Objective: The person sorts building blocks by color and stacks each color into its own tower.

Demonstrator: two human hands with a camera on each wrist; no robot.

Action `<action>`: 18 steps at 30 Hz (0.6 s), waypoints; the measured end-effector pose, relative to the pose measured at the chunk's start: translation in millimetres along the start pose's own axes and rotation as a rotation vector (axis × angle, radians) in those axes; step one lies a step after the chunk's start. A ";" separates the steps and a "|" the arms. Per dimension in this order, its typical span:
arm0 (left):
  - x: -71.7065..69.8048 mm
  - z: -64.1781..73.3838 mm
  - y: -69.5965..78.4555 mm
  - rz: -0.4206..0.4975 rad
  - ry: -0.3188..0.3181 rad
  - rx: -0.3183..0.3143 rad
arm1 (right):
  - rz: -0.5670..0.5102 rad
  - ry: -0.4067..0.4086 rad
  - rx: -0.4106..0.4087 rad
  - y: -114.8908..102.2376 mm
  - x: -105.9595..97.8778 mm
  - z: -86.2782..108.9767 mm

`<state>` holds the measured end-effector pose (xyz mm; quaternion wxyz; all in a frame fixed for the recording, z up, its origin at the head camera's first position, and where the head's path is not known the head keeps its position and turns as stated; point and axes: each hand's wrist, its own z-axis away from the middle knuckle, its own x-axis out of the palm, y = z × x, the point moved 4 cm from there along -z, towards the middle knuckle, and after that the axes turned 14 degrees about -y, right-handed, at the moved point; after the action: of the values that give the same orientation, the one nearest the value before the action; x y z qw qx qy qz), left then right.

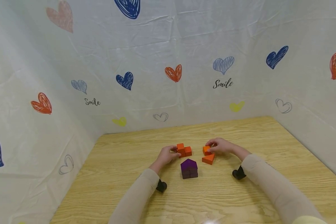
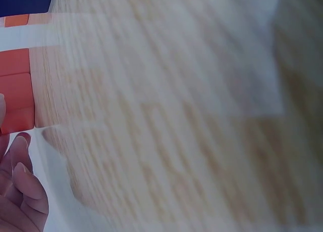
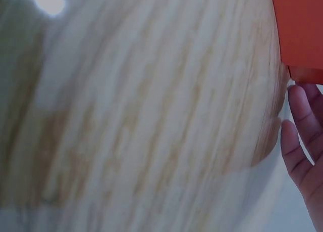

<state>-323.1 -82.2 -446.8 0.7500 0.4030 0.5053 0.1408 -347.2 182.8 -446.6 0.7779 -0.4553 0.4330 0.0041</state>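
In the head view my left hand (image 1: 167,154) pinches the left part of a small orange block group, an upright orange block (image 1: 180,150) with a lower orange cube (image 1: 188,151) against its right side. The left wrist view has that upright block (image 2: 17,98) at its left edge, with the thumb on its near face. My right hand (image 1: 220,146) holds another orange cube (image 1: 206,150) between thumb and fingers. Just in front of that cube lies an orange triangular block (image 1: 208,159), which also fills the upper corner of the right wrist view.
Nearer to me stands a small house shape of dark purple blocks (image 1: 189,173) with a purple triangular top (image 1: 189,163). All lie on a wood-grain table (image 1: 123,193). A white sheet printed with hearts (image 1: 145,102) hangs behind and at both sides.
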 end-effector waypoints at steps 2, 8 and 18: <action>-0.1 -0.6 -0.2 -0.001 0.000 0.003 | -0.022 -0.004 0.005 1.3 -0.2 0.3; -0.1 -2.1 -2.1 0.008 0.004 -0.006 | -0.040 -0.004 -0.004 5.5 -0.6 -0.7; 0.1 -2.4 -1.6 0.025 0.000 0.010 | -0.064 -0.005 -0.015 8.2 2.6 -3.7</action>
<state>-325.4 -82.0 -448.4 0.7463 0.4128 0.5008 0.1475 -351.4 184.0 -455.0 0.7754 -0.4747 0.4161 -0.0166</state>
